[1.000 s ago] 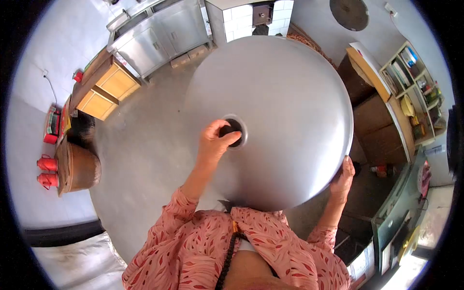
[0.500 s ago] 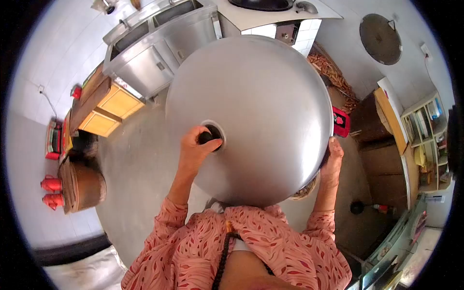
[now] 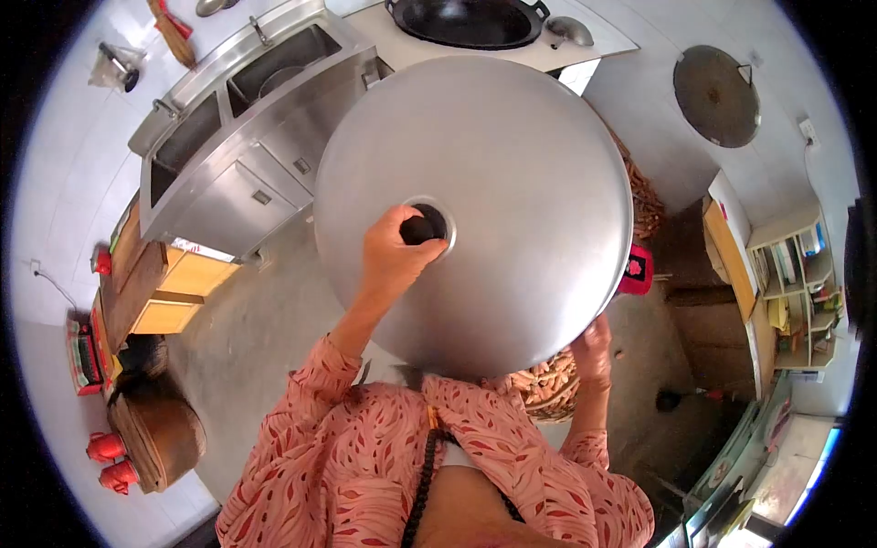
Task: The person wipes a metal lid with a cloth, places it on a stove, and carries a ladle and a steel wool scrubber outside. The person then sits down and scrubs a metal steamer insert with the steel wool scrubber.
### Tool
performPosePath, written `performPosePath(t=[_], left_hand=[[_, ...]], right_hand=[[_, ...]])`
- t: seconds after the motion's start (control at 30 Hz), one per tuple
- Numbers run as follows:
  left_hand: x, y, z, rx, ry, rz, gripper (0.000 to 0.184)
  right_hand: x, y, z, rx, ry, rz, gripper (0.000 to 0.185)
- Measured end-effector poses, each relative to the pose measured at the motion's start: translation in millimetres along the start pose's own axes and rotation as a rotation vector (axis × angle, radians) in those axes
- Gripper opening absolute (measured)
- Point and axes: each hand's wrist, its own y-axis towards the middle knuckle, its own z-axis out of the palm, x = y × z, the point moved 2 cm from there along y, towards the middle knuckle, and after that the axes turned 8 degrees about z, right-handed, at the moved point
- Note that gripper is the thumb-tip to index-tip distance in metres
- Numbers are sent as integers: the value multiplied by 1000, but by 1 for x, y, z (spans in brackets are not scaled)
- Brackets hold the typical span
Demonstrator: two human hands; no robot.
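A large round silver metal lid fills the middle of the view, in front of my body. My left hand pinches the black knob at its centre between thumb and fingers. At the lid's lower right edge, my right hand grips the rim, with its fingertips partly hidden behind the metal. Below the lid, beside my right hand, a basket of corn cobs is partly visible.
Ahead are a black wok on a white counter and a metal ladle. A steel sink unit stands ahead left, a brown vat at left, shelves at right.
The view has shifted forward, bringing the wok and sinks further in. More of the basket of cobs shows below the lid. My right hand has moved down along the rim.
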Motion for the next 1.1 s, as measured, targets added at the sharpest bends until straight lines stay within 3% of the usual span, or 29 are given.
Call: performPosePath(t=[0.13,0.17,0.37,0.6,0.77,0.87,0.9,1.0,1.03,1.1], left_hand=[[8,84,26,15,50,-22,30],[16,105,35,20,80,5,30],[36,280,76,17,312,166,33],[47,490,111,164,502,169,39],[80,620,127,257,511,178,34],[91,687,136,264,445,215,30],[93,706,138,254,421,221,29],[116,772,140,256,380,222,27],[126,799,141,273,369,221,28],[130,827,153,249,325,192,27]], right_hand=[[-35,53,33,17,-177,274,122],[-41,73,42,44,-73,260,129],[5,226,98,1,-134,142,105],[49,379,164,153,131,155,84],[50,484,215,29,158,119,81],[61,533,245,27,140,-28,77],[52,555,249,-63,200,-13,96],[36,599,253,-291,191,-41,90],[33,611,257,-390,124,-59,78],[27,636,259,-539,-288,-224,64]])
